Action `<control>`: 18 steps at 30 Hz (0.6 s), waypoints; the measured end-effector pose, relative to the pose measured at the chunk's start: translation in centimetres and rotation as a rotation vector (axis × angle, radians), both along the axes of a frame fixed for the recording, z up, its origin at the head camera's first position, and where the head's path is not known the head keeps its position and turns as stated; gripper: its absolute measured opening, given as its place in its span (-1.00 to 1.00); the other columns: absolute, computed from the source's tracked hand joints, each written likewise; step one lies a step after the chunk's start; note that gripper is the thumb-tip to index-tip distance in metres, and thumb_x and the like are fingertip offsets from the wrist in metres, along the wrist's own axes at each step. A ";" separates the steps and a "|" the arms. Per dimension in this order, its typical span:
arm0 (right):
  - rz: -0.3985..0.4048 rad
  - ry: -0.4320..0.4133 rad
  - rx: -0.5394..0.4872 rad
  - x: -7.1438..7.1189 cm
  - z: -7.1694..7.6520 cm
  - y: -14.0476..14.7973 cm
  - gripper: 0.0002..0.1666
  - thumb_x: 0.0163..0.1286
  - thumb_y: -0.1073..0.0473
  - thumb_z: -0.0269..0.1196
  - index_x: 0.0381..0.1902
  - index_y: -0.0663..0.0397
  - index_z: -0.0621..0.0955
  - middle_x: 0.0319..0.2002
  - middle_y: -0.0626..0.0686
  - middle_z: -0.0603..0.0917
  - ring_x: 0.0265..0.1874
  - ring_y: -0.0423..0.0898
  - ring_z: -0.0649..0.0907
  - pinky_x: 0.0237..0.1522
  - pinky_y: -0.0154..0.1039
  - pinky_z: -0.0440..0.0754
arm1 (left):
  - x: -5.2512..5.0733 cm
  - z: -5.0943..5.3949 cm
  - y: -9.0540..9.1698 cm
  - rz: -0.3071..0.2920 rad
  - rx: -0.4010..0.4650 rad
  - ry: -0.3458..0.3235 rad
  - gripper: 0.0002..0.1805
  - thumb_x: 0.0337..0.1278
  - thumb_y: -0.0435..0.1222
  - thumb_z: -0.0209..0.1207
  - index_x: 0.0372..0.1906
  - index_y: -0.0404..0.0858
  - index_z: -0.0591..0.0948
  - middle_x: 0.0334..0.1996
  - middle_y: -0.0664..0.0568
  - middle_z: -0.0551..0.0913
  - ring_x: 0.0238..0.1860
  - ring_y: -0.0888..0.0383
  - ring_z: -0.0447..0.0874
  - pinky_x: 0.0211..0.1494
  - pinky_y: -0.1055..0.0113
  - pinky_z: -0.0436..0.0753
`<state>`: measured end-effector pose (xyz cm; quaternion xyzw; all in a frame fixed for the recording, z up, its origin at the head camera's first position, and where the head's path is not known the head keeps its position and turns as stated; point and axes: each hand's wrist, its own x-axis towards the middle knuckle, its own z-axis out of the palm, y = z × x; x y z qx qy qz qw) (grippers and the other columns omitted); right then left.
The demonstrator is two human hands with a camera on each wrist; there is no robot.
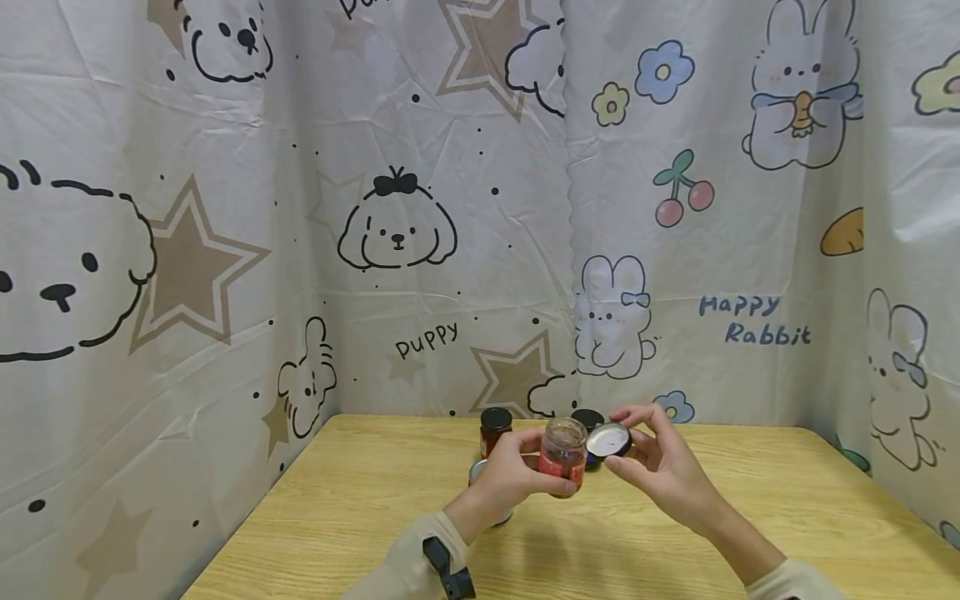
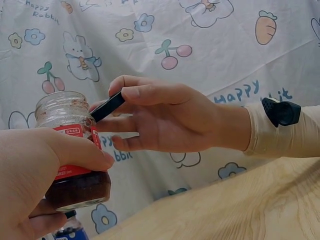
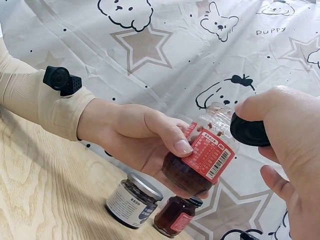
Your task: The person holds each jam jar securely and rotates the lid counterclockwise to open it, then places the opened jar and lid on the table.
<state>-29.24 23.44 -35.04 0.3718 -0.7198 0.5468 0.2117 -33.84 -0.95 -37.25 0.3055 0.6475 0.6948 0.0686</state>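
Observation:
My left hand (image 1: pixel 510 471) grips a glass jar (image 1: pixel 562 457) with a red label, its mouth uncovered. Dark sauce fills the lower part, and bits cling to the glass above, as the right wrist view shows. Between thumb and fingers, my right hand (image 1: pixel 667 462) pinches a black lid (image 1: pixel 609 440). The lid is tilted, its pale inner side turned towards the head camera. It is held close beside the jar's rim; in the left wrist view the black lid (image 2: pixel 108 106) stands just right of the jar (image 2: pixel 75 145).
Behind the hands stand a dark jar with a black lid (image 1: pixel 496 429) and another black-lidded jar (image 1: pixel 587 417), partly hidden. A silver-lidded jar (image 3: pixel 134 200) with a white label is mostly hidden by the left hand in the head view. The wooden table (image 1: pixel 360 517) meets patterned curtains (image 1: pixel 420 300).

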 end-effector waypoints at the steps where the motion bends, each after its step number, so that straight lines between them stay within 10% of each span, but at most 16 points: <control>1: -0.004 -0.004 0.006 0.0 0.0 0.0 -0.53 0.33 0.58 0.31 0.02 0.37 0.30 0.19 0.23 0.40 0.07 -0.11 0.66 -0.01 -0.33 0.63 | 0.0 0.0 0.0 0.000 0.001 0.000 -0.39 -0.12 -0.55 0.52 0.16 -0.21 0.70 -0.01 -0.05 0.75 -0.06 -0.02 0.77 -0.06 0.12 0.74; 18: -0.015 -0.070 0.114 -0.2 0.0 0.8 -0.39 0.38 0.43 0.37 0.28 0.15 0.37 0.16 0.32 0.42 0.01 0.02 0.70 -0.01 -0.27 0.67 | -0.2 -0.6 0.5 0.051 0.009 -0.006 -0.41 -0.11 -0.49 0.54 0.14 -0.19 0.70 -0.02 -0.02 0.74 -0.05 0.02 0.75 -0.06 0.13 0.74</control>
